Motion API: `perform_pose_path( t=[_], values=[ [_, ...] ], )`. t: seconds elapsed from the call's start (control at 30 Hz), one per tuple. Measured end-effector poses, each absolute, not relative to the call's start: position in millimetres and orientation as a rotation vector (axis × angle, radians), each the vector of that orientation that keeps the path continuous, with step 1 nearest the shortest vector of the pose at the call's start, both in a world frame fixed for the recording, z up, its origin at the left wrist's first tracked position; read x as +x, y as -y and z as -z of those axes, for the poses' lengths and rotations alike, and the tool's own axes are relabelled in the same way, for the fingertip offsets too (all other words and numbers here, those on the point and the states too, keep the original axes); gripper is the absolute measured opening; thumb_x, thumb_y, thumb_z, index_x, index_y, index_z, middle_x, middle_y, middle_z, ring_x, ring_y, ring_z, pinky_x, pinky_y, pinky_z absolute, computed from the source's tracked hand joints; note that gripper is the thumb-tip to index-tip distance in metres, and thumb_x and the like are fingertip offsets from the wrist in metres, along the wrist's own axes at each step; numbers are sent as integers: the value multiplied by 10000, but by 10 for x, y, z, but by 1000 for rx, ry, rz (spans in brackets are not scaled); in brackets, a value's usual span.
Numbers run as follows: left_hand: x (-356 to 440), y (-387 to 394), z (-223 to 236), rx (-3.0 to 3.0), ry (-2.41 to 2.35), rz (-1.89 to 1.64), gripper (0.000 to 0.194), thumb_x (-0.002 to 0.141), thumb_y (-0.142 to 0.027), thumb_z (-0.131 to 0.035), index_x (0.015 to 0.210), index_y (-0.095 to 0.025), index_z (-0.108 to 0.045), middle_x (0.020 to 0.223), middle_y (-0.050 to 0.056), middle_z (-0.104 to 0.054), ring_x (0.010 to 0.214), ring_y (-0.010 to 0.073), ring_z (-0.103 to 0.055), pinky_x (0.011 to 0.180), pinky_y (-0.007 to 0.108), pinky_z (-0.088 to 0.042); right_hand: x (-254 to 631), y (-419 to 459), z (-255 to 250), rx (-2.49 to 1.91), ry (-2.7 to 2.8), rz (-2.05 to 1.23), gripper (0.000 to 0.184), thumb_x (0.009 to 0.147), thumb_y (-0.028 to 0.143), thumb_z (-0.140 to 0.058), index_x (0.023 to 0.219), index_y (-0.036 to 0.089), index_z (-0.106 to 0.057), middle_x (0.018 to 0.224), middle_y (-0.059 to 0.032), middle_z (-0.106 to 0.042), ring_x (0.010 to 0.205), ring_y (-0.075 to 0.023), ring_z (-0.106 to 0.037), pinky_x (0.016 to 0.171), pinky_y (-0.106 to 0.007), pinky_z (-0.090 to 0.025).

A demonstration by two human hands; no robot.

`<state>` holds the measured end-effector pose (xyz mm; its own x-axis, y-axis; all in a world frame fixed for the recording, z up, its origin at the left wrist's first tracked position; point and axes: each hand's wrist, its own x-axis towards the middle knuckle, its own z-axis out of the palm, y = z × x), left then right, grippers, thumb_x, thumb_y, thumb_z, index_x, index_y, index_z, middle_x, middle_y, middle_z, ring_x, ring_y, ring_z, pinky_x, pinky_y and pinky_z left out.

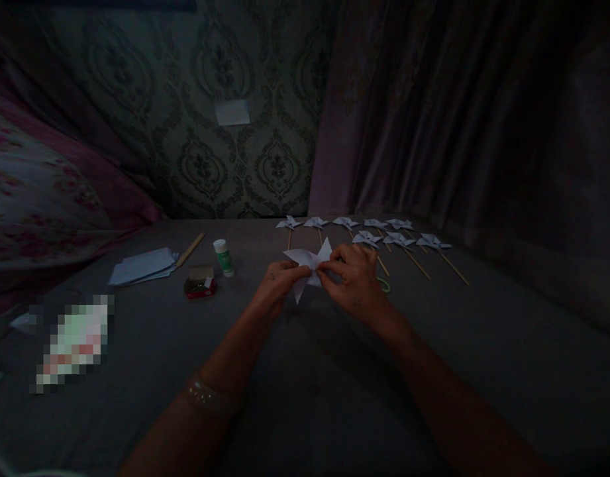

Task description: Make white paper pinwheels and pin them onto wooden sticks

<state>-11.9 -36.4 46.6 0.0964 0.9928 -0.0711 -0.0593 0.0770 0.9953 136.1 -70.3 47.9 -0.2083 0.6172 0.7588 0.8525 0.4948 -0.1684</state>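
Note:
A white paper pinwheel (pixel 299 257) is held up between both hands in the middle of the view, its pointed blades spread. My left hand (pixel 281 279) grips it from the left, with the thumb pressed near its centre. From the right, the fingertips of my right hand (pixel 357 278) pinch at the centre too. Whether a pin sits between those fingertips is too dark and small to tell. Behind the right hand, the green loop of a handle (pixel 383 285) shows partly.
Several finished pinwheels (pixel 399 240) on wooden sticks lie at the back right. To the left are a stack of white paper (pixel 143 266), wooden sticks (pixel 190 250), a glue bottle (pixel 224 258) and a small open red box (pixel 200 286) of pins. A blurred-out patch (pixel 79 341) covers something at lower left.

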Motion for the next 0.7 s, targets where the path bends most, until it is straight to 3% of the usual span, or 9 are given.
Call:
perform_pose_path(
  t=[0.7],
  values=[
    [-107,325,-404,1116,-1011,-1097,137,518,-207,-703,630,-129,-689,617,37,-658,548,130,-556,550,245,-393,1384,716,-497,-1245,2005,407,108,829,238,-600,796,237,-703,834,-31,-596,873,-208,-494,819,-394,-262]
  ],
)
